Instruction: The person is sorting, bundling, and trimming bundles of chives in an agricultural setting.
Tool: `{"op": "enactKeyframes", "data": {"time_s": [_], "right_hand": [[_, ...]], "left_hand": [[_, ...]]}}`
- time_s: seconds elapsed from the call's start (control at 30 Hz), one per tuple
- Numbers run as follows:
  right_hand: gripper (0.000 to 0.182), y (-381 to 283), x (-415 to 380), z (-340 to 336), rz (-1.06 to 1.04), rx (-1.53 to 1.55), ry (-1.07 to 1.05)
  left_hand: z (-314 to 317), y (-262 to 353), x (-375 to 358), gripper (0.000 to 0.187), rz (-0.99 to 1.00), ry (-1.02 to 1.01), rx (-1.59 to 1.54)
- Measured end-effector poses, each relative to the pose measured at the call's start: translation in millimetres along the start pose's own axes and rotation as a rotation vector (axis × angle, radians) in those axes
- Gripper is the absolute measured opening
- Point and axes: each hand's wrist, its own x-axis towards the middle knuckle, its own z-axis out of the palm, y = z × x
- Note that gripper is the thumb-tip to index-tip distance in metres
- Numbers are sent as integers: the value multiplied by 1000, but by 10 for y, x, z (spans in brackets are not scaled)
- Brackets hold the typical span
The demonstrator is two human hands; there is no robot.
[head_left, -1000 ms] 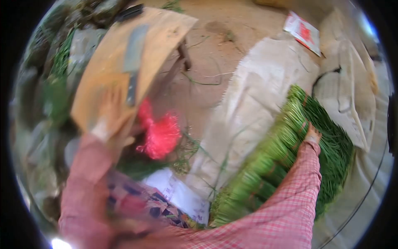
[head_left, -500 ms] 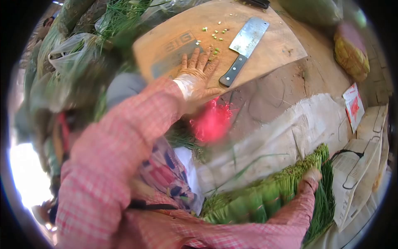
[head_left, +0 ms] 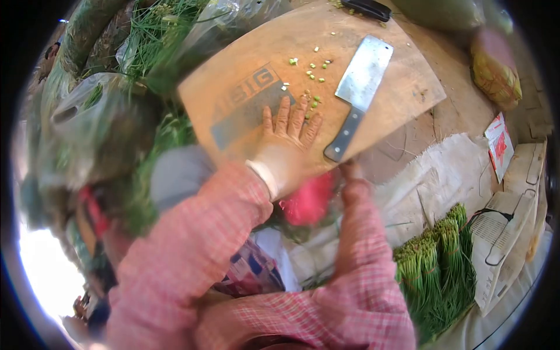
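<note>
Left hand (head_left: 286, 149) lay flat on the board (head_left: 405, 79), fingers spread; right hand (head_left: 351, 170) was at the board's near edge, just beside the knife (head_left: 353, 108), grip too blurred to tell; knife lay on the board, green bundles (head_left: 438, 262) sat off to the right

- Here's the broad tan wooden board (head_left: 408, 70), dark capitals printed across it beside a grey stripe!
- And on it, a rectangular steel cleaver with a black riveted handle (head_left: 361, 90), lying flat, handle end right by the near edge!
- Scattered left of the blade, small green-and-white chopped bits (head_left: 293, 62)!
- Up at the far edge, a long black object (head_left: 367, 9), details unclear!
- Down to the brown earthen floor (head_left: 417, 125), where a wrinkled off-white woven sheet (head_left: 434, 166) lies spread, a red-and-white flat packet (head_left: 500, 146) just beyond it!
</note>
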Motion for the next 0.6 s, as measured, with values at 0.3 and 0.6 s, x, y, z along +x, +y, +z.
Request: {"op": "enactKeyframes", "data": {"time_s": [0.3, 0.6], "right_hand": [[24, 33, -130, -15, 60, -245, 97], [24, 634, -1398, -1757, 613, -424, 501]], "left_hand": [[131, -98, 6, 84, 73, 154, -124], [-105, 37, -39, 71, -2, 281, -340]]}}
